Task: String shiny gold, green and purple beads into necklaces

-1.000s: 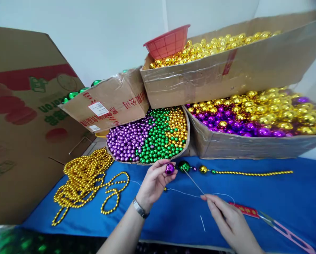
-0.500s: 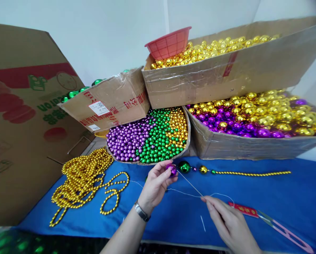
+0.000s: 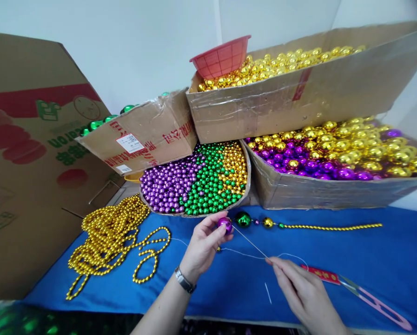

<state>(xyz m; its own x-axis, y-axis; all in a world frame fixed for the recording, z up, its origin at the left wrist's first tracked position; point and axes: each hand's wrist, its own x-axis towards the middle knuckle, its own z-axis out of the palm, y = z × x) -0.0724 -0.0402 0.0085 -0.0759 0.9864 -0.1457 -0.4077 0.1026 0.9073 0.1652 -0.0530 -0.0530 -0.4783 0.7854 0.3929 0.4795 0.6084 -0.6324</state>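
Note:
My left hand (image 3: 205, 239), with a metal watch at the wrist, pinches a shiny purple bead (image 3: 224, 224) above the blue cloth. A thin needle (image 3: 250, 243) runs from that bead down to my right hand (image 3: 292, 277), whose fingertips close on its lower end. White thread (image 3: 245, 255) trails behind both hands. Just right of the purple bead lie a large green bead (image 3: 243, 219), a small purple bead (image 3: 256, 222), a gold bead (image 3: 268, 222) and a row of tiny gold beads (image 3: 334, 228) in one line. Part of the purple bead is hidden by my fingers.
Gold bead strands (image 3: 107, 237) are heaped at left. A tray of small beads (image 3: 197, 186) stands behind my hands, among cardboard boxes (image 3: 334, 193) of larger beads. Scissors (image 3: 372, 300) with a red cover lie at right, near a short white stick (image 3: 268, 293).
Both hands keep almost the same pose, the left still on the purple bead and the right on the needle. The left hand and bead have shifted very slightly leftward.

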